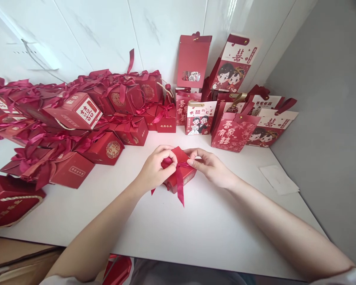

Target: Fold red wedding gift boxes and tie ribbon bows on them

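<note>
A small red gift box (178,154) stands on the white table right in front of me. Around its top runs a dark pink ribbon (180,188), one tail hanging down the near side. At the box's left, my left hand (158,168) has thumb and index finger pinched on the ribbon. My right hand (209,165) is at the right side, its thumb and fingertips closed on the ribbon by the box's top edge. The fingers partly hide the knot, so its exact form cannot be made out.
Many ribbon-tied red boxes (106,148) are piled along the left and back. Printed paper gift bags (235,132) stand at the back right by the grey partition (323,118). White paper sheets (279,179) lie on the table (154,233). A rope-handled red box (14,198) sits at front left.
</note>
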Motion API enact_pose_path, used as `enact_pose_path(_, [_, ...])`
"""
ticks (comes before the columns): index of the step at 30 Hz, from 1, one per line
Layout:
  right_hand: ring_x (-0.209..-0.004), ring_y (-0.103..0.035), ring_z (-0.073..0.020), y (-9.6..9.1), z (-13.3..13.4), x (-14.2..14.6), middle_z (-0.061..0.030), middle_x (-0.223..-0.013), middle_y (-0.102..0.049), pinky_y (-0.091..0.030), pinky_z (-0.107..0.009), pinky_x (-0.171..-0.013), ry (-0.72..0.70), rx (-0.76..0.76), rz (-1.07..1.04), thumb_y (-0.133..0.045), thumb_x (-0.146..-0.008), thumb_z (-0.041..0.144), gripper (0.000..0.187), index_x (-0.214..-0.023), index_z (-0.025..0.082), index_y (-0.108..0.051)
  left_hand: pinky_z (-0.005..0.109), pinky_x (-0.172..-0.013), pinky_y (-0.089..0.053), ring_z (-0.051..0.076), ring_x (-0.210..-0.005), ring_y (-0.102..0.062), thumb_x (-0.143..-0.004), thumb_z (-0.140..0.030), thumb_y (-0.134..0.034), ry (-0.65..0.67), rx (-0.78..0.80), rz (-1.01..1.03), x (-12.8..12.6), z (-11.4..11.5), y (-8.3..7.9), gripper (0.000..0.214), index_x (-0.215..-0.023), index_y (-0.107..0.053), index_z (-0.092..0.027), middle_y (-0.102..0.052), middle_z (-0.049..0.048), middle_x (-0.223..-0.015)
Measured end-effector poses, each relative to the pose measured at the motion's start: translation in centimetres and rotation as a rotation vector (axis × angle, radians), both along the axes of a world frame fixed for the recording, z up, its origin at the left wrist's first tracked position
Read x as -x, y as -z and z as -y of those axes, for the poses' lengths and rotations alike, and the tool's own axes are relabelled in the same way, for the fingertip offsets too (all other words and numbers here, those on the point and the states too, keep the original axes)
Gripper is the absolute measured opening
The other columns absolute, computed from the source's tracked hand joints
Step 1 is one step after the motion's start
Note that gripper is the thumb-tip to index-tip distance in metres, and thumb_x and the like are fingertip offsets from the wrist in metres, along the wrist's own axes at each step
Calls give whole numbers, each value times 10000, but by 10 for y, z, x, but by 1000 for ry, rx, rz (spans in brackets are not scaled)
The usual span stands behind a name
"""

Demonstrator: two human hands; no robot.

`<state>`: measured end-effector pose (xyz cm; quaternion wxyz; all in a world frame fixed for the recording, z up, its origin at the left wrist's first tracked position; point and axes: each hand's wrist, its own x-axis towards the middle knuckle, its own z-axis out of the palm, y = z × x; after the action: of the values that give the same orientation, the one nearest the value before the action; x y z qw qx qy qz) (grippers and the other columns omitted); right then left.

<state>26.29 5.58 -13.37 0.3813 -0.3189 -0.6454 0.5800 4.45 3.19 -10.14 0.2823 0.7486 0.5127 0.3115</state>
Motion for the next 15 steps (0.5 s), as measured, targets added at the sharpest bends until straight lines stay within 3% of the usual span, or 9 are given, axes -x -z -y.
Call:
enact_pose_path(3, [-1076, -621, -220, -2, -5, -5, -80, -1235, -636, -498, -384, -946, 25, -30, 14, -616, -948, 515, 324, -907, 199, -559, 361, -1021, -495, 216, -1222, -586, -871, -177, -567, 39, 4, 31, 4, -3, 0, 108, -963, -603, -221, -588, 42, -1278])
enact_pose_path(7, [-931, -627, -221, -8, -12, -17, -47, -915, -672, -500, -391, -916, 131, -110, 277, -495, -972, 633, 473, -839, 195, -615, 408, -1124, -432, 212, -1288, -551, -906, -250, -590, 116, -27, 44, 24, -13, -5, 342, -1242, -534, -245, -576, 63, -1360])
enact_pose_path(12, [-936, -688, -213, -16, -4, -17, -68, -1011, -717, -542, -383, -899, -367, 63, 165, -406, -1012, 637, 537, -960, 190, -700, 431, -1069, -468, 234, -1209, -601, -894, -335, -625, -168, -149, 47, 54, -21, -26, 330, -1205, -580, -237, -629, 71, -1295])
enact_pose_path(15, [-900, -689, -193, -9, 1, -10, -61, -960, -726, -532, -364, -912, -433, 77, 145, -471, -1000, 619, 503, -926, 183, -711, 425, -998, -498, 253, -1134, -633, -927, -445, -559, -319, -109, -35, 56, -14, -45, 314, -1149, -633, -235, -670, 79, -1209])
